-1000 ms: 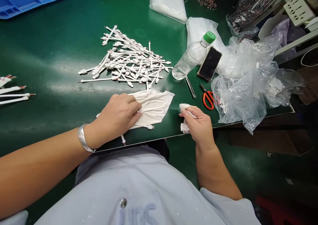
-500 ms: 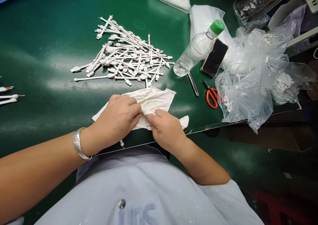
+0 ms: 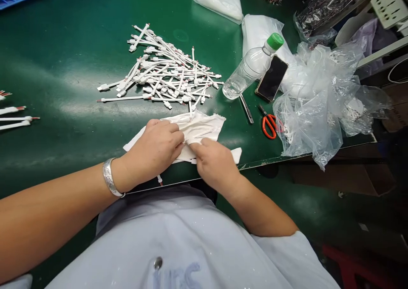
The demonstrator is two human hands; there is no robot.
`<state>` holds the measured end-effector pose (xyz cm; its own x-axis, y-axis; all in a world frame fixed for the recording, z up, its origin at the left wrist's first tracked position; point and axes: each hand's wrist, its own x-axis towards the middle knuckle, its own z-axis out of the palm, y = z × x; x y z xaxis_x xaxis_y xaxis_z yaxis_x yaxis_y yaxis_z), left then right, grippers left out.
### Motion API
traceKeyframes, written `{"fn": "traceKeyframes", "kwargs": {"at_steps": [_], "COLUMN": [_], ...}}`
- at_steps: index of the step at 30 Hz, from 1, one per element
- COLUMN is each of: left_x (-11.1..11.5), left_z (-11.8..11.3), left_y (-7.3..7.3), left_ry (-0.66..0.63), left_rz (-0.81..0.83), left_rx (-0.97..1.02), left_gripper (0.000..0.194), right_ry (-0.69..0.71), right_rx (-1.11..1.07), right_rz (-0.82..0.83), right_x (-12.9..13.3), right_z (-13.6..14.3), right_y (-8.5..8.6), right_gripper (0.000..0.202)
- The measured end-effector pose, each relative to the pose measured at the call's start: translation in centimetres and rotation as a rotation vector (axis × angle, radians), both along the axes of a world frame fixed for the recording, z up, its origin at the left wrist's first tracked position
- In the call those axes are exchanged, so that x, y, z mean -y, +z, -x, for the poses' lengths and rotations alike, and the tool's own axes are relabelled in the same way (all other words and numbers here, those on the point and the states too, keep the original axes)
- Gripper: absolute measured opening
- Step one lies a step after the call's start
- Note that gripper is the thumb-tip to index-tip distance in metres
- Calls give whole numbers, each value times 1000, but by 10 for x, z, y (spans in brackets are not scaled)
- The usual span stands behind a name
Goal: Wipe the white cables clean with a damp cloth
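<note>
the green tabletop (image 3: 73,68) spreads out in front of you, with clear plastic bags (image 3: 314,104) bunched over its right side. next in size is the heap of white cables (image 3: 172,74), lying loose just beyond your work, one plug end reaching down to the far edge of the white cloth (image 3: 208,125). that cloth lies flat and creased near the front edge, directly under both your hands — it shows past your left hand (image 3: 159,144) on two sides, and fans out beyond the fingertips. your left hand is curled, fingertips down on the middle of the cloth; you can't tell from here what it pinches. your right hand (image 3: 216,161) is closed on white fabric, its thumb side meeting the left fingertips, and a white flap (image 3: 236,155) sticks out on its right; whether that belongs to the same piece can't be told. to the right stands the bottle (image 3: 247,72), tilted in view, with the phone (image 3: 272,78) just beside it, then the orange-handled snips (image 3: 269,125) and a slim metal tool (image 3: 246,109). smallest — a cable end (image 3: 160,179) below your left hand.
</note>
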<state>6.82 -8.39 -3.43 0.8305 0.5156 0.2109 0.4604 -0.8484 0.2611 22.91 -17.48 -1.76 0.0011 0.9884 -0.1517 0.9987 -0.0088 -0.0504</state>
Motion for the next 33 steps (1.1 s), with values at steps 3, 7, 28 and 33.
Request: {"fn": "traceKeyframes", "kwargs": {"at_steps": [3,7,28,33], "left_x": [0,-1,-6,-7], "left_z": [-1,0,0,0], "left_y": [0,-1,-1,-2], "left_ry": [3,-10,-27,-30], "left_rz": [7,24,113,120], "left_rx": [-3,15,58,72], "left_gripper": [24,23,25,26], "right_ry": [-13,-149,-32,-146], "right_rx": [28,88,119,184], "right_rz": [12,14,25,41], "right_x": [-1,-6,-4,-5], "right_z": [-4,-15,3,-10], "right_y": [1,8,4,8], "right_gripper": [36,38,34,35]}}
